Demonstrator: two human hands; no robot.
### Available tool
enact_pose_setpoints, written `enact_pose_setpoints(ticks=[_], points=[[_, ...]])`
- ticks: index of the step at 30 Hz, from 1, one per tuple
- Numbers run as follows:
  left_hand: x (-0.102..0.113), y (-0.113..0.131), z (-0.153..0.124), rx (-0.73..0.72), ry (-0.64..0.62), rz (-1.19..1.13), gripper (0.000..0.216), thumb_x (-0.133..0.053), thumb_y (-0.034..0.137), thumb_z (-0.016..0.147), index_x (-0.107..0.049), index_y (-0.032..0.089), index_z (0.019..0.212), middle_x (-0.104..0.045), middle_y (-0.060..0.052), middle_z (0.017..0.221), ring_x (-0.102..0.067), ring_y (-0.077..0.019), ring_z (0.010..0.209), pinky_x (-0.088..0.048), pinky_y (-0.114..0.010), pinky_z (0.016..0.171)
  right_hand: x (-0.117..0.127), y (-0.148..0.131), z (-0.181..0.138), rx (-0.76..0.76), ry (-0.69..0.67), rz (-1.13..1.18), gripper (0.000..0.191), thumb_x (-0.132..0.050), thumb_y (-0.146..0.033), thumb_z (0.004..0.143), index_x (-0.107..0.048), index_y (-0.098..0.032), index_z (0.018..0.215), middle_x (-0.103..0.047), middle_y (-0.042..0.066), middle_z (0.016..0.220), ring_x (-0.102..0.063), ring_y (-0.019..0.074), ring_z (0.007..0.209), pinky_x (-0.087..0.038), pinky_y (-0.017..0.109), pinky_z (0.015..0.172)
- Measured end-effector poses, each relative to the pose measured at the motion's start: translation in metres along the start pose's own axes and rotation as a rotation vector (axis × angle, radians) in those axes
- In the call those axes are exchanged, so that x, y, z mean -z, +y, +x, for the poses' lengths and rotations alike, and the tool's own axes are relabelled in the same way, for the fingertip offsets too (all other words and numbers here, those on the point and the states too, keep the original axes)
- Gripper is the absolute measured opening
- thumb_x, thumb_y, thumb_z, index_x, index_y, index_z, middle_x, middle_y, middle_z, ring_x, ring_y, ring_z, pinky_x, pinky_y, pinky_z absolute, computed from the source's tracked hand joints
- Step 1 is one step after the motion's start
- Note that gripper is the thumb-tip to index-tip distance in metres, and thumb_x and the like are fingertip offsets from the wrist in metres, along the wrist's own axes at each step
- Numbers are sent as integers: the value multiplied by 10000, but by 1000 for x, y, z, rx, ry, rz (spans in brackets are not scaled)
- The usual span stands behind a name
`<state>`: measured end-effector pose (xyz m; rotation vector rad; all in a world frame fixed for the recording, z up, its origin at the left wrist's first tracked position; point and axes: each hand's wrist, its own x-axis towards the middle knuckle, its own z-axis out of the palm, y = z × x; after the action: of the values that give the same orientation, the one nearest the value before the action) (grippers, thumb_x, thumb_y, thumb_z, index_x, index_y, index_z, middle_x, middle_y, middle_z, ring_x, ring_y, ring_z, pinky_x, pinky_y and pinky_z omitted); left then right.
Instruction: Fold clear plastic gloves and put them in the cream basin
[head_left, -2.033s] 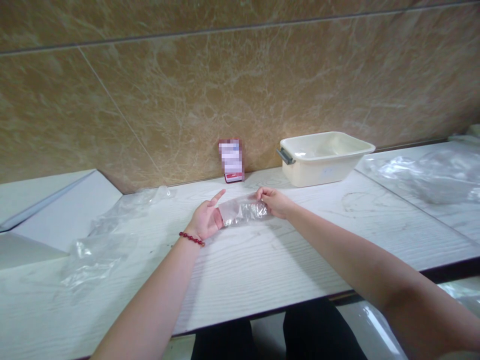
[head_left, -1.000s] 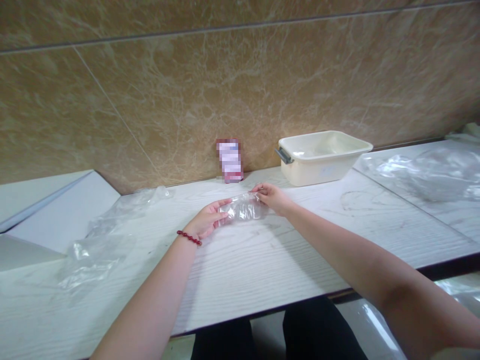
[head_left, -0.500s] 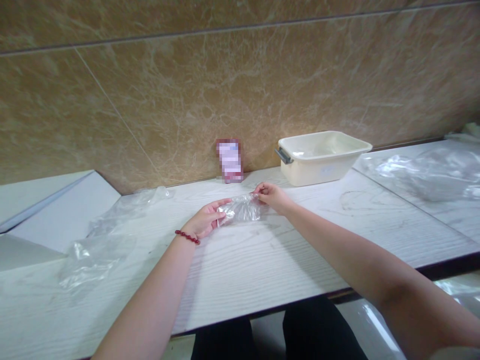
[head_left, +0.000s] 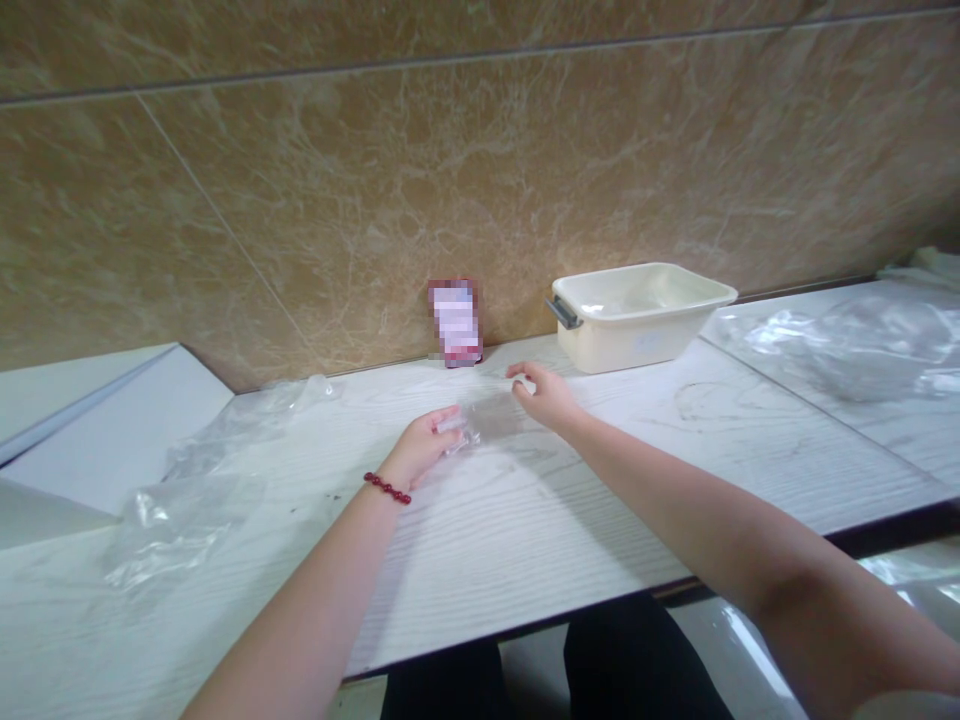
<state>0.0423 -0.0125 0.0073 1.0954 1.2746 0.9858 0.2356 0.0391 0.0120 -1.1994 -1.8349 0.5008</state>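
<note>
A clear plastic bag (head_left: 468, 432) is pinched at its left end between the thumb and fingers of my left hand (head_left: 420, 447), low over the white table. The bag looks flat and nearly see-through, so its right edge is hard to make out. My right hand (head_left: 550, 397) is by that right end, thumb and index finger apart, with nothing visible between them. A red bead bracelet (head_left: 387, 487) circles my left wrist.
A cream plastic tub (head_left: 622, 343) with a grey handle stands by the wall, next to a leaning phone-like object (head_left: 457, 322), blurred out. White box flaps (head_left: 142, 430) and clear plastic bags (head_left: 169, 530) lie left. More clear plastic (head_left: 862, 345) lies right.
My right hand has opened its pinch and let go of the bag. The crumpled bag has flattened and hangs lower, held by my left hand, which moved slightly right and down.
</note>
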Motion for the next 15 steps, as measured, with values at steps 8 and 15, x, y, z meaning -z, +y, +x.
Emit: enact_pose_setpoints(ticks=[8,15], points=[[-14,-13,-1,-155,-67,106,453,-570,103,612,-531,155,1061,-624,-47,912,-551,-160,815,-419,-263,730,-26,-30,-39,340,-387,-354,426,-269,-255,832,-400,-43,1177,-400,154,1221,-315,208,1160,-266,363,946],[-16,-14,2,-228,-73,174,443,-554,134,619,-536,148,1061,-572,-54,1055,-520,-175,925,-368,-288,836,-34,-18,-42,325,-438,-528,448,-231,-243,843,-352,-15,1210,-351,179,1248,-284,244,1172,-255,411,941]])
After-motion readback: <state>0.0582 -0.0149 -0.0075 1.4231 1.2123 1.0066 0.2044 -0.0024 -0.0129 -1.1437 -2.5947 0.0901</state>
